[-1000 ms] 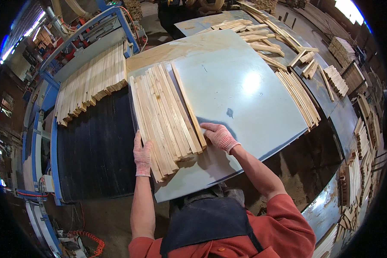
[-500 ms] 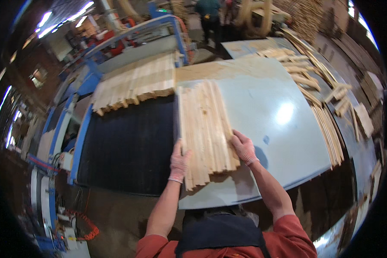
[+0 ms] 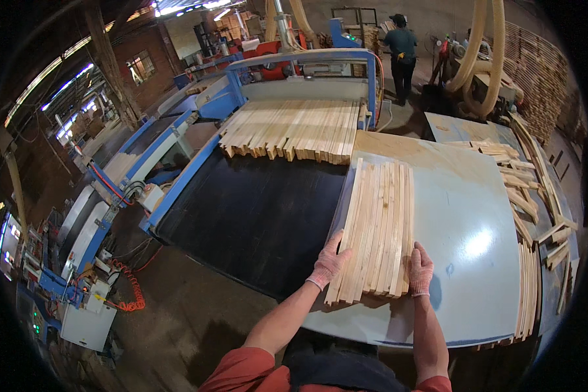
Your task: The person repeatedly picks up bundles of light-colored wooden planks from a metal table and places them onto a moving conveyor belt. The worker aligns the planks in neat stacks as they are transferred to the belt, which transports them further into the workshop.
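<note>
A bundle of pale wooden strips (image 3: 380, 222) lies side by side on the pale blue-grey tabletop (image 3: 451, 313), along its left edge. My left hand (image 3: 331, 264), in a light knitted glove, grips the bundle's left side near its near end. Gloved as well, my right hand (image 3: 421, 269) presses on the opposite side, fingers pointing away from me. Between them the strips are squeezed together, their near ends slightly uneven. To the left, a wide row of similar wooden strips (image 3: 291, 130) rests at the far end of the black conveyor belt (image 3: 251, 219), against the machine.
A blue machine frame (image 3: 300, 55) spans the belt's far end. Loose wood offcuts (image 3: 519, 179) and long strips (image 3: 526, 287) lie along the table's right side. Farther back stands a person in dark clothes (image 3: 400, 52). An orange coiled hose (image 3: 134, 287) hangs at lower left.
The view has swung left, so the scene sits farther right and lower. Both hands stay on the bundle; its near ends look more even, and my right hand is closer to them.
</note>
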Available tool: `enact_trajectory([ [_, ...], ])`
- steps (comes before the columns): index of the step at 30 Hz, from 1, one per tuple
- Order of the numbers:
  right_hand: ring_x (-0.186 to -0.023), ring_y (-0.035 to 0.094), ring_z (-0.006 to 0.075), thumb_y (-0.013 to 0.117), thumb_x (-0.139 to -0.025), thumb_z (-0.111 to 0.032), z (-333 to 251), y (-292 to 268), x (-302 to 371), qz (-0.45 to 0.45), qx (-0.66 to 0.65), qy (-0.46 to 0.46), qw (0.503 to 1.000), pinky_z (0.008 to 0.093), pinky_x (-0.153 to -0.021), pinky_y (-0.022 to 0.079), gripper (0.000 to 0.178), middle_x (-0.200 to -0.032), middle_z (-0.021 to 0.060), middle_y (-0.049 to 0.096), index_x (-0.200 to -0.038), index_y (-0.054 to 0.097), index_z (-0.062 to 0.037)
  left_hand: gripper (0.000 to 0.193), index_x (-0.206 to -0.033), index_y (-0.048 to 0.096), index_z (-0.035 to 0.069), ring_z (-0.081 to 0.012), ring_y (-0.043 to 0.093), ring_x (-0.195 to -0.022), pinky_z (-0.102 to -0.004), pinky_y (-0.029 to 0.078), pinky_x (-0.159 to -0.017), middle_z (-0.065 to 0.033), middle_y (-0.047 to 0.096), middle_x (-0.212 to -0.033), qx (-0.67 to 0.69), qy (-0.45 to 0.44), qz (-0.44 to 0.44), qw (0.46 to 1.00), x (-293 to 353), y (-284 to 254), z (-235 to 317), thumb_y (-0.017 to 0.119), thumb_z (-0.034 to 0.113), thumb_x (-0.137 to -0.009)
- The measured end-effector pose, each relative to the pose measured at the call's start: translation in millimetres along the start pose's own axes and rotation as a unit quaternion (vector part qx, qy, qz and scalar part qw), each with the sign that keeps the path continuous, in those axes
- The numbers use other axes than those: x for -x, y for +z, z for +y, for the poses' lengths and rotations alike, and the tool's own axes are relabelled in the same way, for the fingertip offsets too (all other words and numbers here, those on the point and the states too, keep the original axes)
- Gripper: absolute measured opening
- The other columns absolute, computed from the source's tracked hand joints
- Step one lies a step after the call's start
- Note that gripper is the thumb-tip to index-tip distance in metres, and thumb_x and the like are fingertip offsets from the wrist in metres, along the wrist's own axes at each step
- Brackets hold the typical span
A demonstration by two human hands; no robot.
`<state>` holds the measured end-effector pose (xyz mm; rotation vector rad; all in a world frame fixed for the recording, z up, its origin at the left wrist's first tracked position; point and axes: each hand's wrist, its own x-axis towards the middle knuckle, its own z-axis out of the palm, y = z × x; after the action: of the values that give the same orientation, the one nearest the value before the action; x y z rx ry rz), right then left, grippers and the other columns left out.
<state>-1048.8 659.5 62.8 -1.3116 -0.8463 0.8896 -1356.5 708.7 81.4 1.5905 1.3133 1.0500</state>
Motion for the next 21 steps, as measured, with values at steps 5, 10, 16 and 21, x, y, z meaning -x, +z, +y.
enact_trajectory([
  [5, -0.103, 0.067, 0.0129, 0.065, -0.107, -0.02, -12.7, 0.0, 7.5, -0.006, 0.038, 0.03, 0.999, 0.0275, -0.092, 0.055, 0.046, -0.122, 0.0098, 0.075, -0.143, 0.061, 0.0087, 0.078, -0.161, 0.042, 0.002, -0.0293, 0.045, -0.152, -0.0371, 0.034, -0.126, -0.0187, 0.049, -0.163, 0.012, -0.019, -0.011, 1.0, 9.6, -6.8, 23.4, 0.075, 0.029, -0.096],
  [10, -0.08, 0.062, 0.0078, 0.064, -0.107, -0.021, -9.5, 13.0, 9.1, 0.011, -0.038, -0.005, 0.999, 0.0253, -0.075, 0.055, 0.046, -0.098, 0.0015, 0.072, -0.143, 0.062, 0.0078, 0.076, -0.161, 0.044, 0.005, -0.0288, 0.048, -0.15, -0.0373, 0.036, -0.124, -0.0184, 0.051, -0.161, -0.005, -0.023, 0.006, 1.0, 8.9, -10.3, 21.4, 0.074, 0.029, -0.095],
  [16, -0.079, 0.069, 0.0119, 0.063, -0.103, -0.032, -50.9, 19.4, -7.2, -0.016, 0.182, 0.071, 0.981, 0.0344, -0.076, 0.06, 0.039, -0.096, 0.0078, 0.078, -0.136, 0.072, -0.0139, 0.06, -0.149, 0.054, 0.003, -0.0248, 0.06, -0.125, -0.0398, 0.049, -0.109, -0.0103, 0.062, -0.138, 0.187, -0.051, 0.025, 0.981, -1.8, 0.8, 9.7, 0.066, -0.001, -0.09],
  [21, -0.102, 0.07, 0.0208, 0.063, -0.101, -0.033, -70.3, 14.1, 19.0, -0.068, 0.132, 0.073, 0.986, 0.0374, -0.097, 0.057, 0.047, -0.122, 0.0099, 0.077, -0.144, 0.067, -0.0163, 0.066, -0.158, 0.041, 0.001, -0.0359, 0.053, -0.134, -0.0502, 0.048, -0.112, -0.021, 0.047, -0.156, 0.241, -0.022, -0.008, 0.97, -9.4, -23.0, -60.8, 0.064, 0.012, -0.097],
])
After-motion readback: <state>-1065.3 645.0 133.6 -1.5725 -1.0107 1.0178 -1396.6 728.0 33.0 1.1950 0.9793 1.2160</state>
